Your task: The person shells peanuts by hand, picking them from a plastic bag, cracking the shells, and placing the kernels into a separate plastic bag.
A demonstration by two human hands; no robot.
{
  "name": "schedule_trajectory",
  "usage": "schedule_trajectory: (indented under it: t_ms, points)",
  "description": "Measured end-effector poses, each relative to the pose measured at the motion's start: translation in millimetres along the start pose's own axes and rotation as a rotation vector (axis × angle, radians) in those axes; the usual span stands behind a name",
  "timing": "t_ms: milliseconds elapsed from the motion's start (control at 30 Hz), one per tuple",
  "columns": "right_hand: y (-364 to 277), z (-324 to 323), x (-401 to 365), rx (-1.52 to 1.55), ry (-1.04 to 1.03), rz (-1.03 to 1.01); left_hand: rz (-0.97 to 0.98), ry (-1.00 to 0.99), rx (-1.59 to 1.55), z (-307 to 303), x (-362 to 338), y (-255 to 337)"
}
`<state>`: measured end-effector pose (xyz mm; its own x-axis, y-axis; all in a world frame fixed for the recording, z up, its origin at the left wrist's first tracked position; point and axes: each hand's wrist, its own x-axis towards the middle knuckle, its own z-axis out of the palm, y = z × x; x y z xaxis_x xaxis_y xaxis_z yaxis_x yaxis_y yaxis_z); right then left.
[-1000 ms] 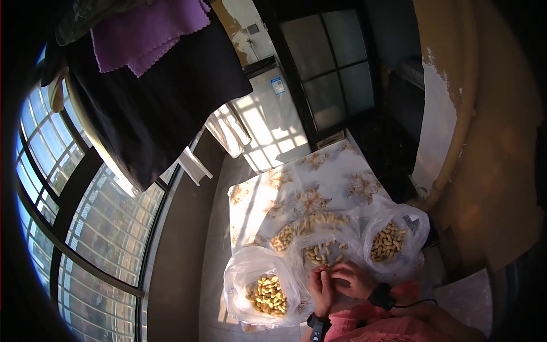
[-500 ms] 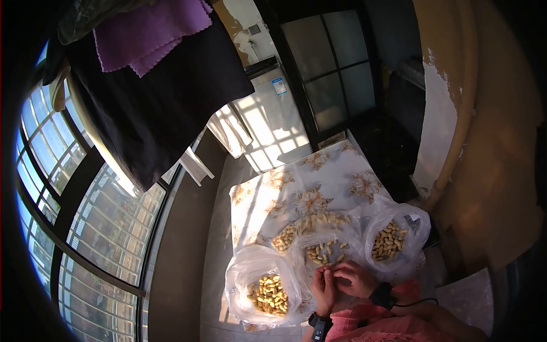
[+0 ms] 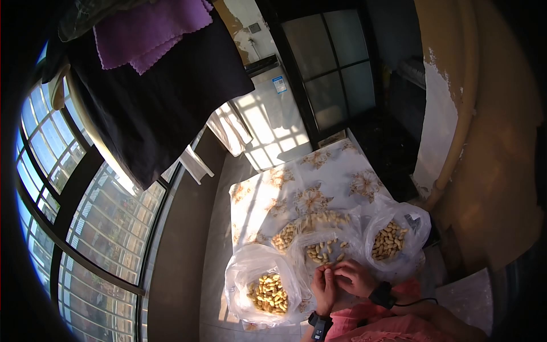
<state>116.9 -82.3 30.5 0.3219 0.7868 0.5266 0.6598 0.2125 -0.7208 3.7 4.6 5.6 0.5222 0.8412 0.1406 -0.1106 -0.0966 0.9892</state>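
My left hand (image 3: 323,289) and my right hand (image 3: 354,279) meet at the near side of the middle plastic bag (image 3: 296,245). Both are closed, fingertips pinched together and touching; whatever is between them is too small and covered to make out. Just beyond the fingertips, unshelled peanuts (image 3: 326,251) lie loosely in that bag. To the left stands an open clear bag (image 3: 239,273) with sunlit peanuts (image 3: 269,294) in it. On the right, another open bag (image 3: 419,228) holds more peanuts (image 3: 388,241).
Behind the middle bag lie further peanuts (image 3: 284,238) under thin plastic. A flowered cloth covers the table (image 3: 336,171). Dark clothing (image 3: 165,97) hangs at upper left beside the barred window (image 3: 114,222). A white appliance (image 3: 273,119) stands beyond the table, and a brown wall (image 3: 501,142) rises at right.
Both hands stay pinched together in the same place. The view has shifted very slightly; the bags and peanuts look the same.
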Motion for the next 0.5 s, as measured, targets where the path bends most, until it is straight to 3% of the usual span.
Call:
schedule_trajectory:
  t_ms: [500]
  points:
    - [0.3, -0.8, -0.6, -0.002, -0.017, -0.01, 0.004, -0.011, 0.026, -2.7, 1.1, -7.8]
